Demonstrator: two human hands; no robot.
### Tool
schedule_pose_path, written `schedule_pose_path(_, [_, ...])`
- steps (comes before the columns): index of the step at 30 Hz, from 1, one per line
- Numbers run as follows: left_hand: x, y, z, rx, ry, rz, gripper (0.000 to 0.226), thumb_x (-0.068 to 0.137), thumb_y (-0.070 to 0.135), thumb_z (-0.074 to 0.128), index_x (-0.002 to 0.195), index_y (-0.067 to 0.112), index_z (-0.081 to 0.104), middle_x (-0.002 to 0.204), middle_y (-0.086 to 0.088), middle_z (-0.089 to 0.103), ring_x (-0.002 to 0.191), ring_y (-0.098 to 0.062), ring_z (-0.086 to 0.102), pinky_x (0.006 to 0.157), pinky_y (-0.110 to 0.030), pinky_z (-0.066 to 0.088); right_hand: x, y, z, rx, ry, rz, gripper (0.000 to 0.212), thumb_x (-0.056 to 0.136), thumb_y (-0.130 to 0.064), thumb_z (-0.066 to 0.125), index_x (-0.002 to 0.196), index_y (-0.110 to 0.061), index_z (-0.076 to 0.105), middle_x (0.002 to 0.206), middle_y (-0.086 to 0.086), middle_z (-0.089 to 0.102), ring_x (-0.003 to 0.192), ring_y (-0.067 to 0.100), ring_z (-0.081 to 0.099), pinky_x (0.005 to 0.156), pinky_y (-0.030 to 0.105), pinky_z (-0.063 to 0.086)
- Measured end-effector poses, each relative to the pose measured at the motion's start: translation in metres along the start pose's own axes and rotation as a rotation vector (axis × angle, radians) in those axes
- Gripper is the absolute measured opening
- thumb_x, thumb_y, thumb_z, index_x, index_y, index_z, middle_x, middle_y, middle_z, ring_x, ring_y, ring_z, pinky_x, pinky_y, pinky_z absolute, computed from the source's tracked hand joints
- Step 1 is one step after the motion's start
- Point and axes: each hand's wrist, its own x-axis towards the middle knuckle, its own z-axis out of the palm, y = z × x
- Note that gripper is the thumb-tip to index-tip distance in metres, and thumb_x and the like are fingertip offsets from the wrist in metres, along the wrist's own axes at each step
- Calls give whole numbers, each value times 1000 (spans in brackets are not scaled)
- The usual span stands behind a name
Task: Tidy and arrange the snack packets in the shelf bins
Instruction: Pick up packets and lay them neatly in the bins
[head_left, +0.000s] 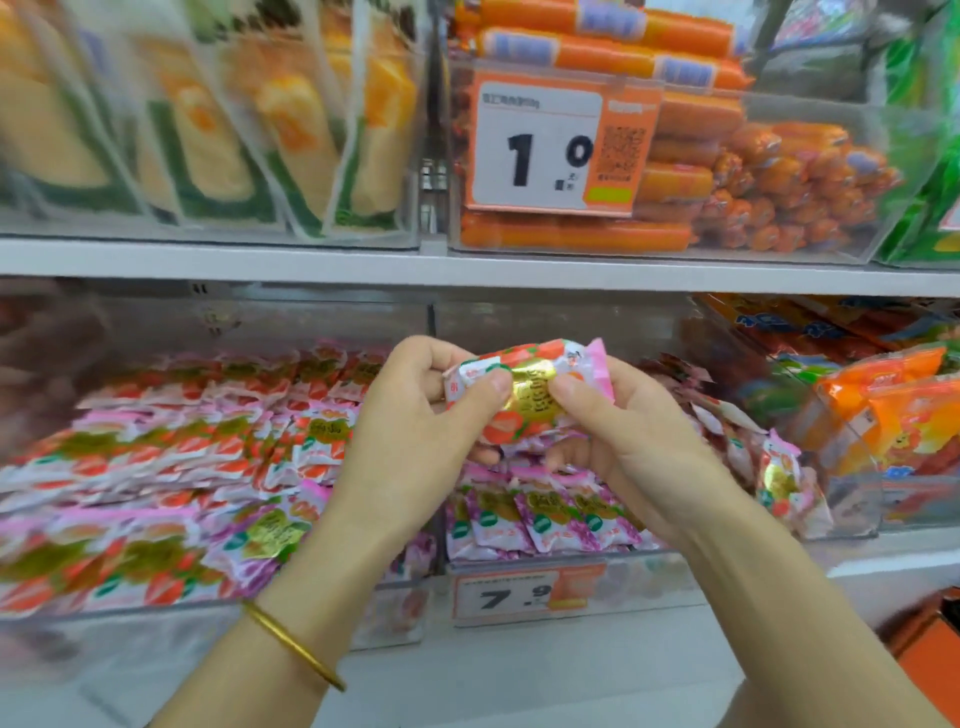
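Shop shelves (467, 270) of clear bins fill the view; a pink snack packet (524, 395) is held up between the left hand (415, 436) and right hand (639, 447), each pinching it, just above a bin (644, 577) of similar packets (545, 519). Orange sausages (675, 182) and a price tag (540, 150) sit on the shelf above; a gold bangle (293, 644) circles the left wrist.

The yellow-and-green packets (208, 130) at eleven o'clock are smeared by blur and cut by the top edge, their print unreadable. Small text on the lower price tag (524, 593) is too tiny to read. At five o'clock an orange box (935, 675) runs off the edge
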Motion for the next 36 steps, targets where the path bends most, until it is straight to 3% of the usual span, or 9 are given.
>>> schedule_pose_path(3, [2, -2, -33, 74, 16, 5, 7, 86, 21, 61, 89, 17, 56, 72, 2, 66, 63, -7, 61, 61, -28, 53, 16, -1, 30, -121, 35, -53, 16, 84, -17, 65, 97, -8, 65, 89, 12, 72, 81, 22, 67, 71, 34, 58])
schedule_pose_path(6, [11, -16, -75, 151, 164, -6, 8, 84, 27, 64, 89, 26, 58, 85, 5, 65, 82, -9, 62, 72, -28, 51, 44, -3, 62, -458, 70, -132, 31, 79, -24, 68, 105, -8, 63, 100, 15, 68, 95, 28, 66, 89, 49, 51])
schedule_pose_path(8, [16, -24, -102, 219, 341, -23, 9, 85, 20, 61, 92, 24, 58, 96, 0, 63, 90, -17, 61, 84, -43, 51, 65, -4, 85, -719, 5, -163, 27, 81, -22, 67, 104, -9, 61, 98, 15, 65, 94, 33, 64, 88, 49, 49])
schedule_pose_path(12, [15, -33, -132, 335, 453, -83, 20, 88, 6, 52, 103, 19, 56, 105, -1, 60, 95, -18, 58, 86, -41, 50, 101, 3, 127, -1013, -163, 1, 15, 91, -14, 58, 92, -1, 52, 84, 13, 52, 76, 35, 65, 68, 39, 49])
schedule_pose_path(17, [13, -44, -143, 530, 373, -106, 24, 87, 7, 51, 107, 17, 59, 110, -3, 59, 95, -17, 56, 84, -32, 45, 140, 32, 154, -801, -191, 384, 42, 88, -12, 64, 124, 2, 48, 73, 7, 51, 48, 13, 51, 44, 22, 49])
schedule_pose_path(22, [17, -55, -146, 870, 213, -101, 28, 86, 6, 50, 110, 9, 64, 111, -11, 60, 104, -29, 55, 90, -36, 43, 152, 38, 155, -927, -192, 281, 49, 86, -24, 67, 128, -3, 52, 116, 15, 64, 65, 20, 59, 82, 37, 53])
schedule_pose_path(25, [19, -62, -145, 1050, 39, -126, 15, 85, 12, 50, 90, 4, 62, 101, -13, 59, 105, -36, 54, 89, -46, 45, 157, 31, 139, -851, -118, 308, 42, 89, -22, 63, 124, 0, 54, 107, 12, 62, 53, 13, 51, 66, 28, 54])
schedule_pose_path(29, [16, -69, -138, 1204, -222, -49, 32, 91, 17, 45, 122, 18, 56, 135, 2, 48, 129, -20, 38, 109, -40, 29, 158, 27, 128, -930, -125, 376, 33, 89, -19, 63, 117, -3, 58, 99, 9, 55, 59, 12, 51, 50, 19, 50])
schedule_pose_path(36, [16, -67, -135, 1211, -290, -111, 50, 92, 6, 41, 138, 26, 42, 152, 5, 27, 141, -17, 21, 117, -47, 3, 138, 28, 142, -1391, -278, 230, 39, 84, -23, 69, 114, -3, 55, 99, 10, 60, 73, 21, 59, 70, 34, 52])
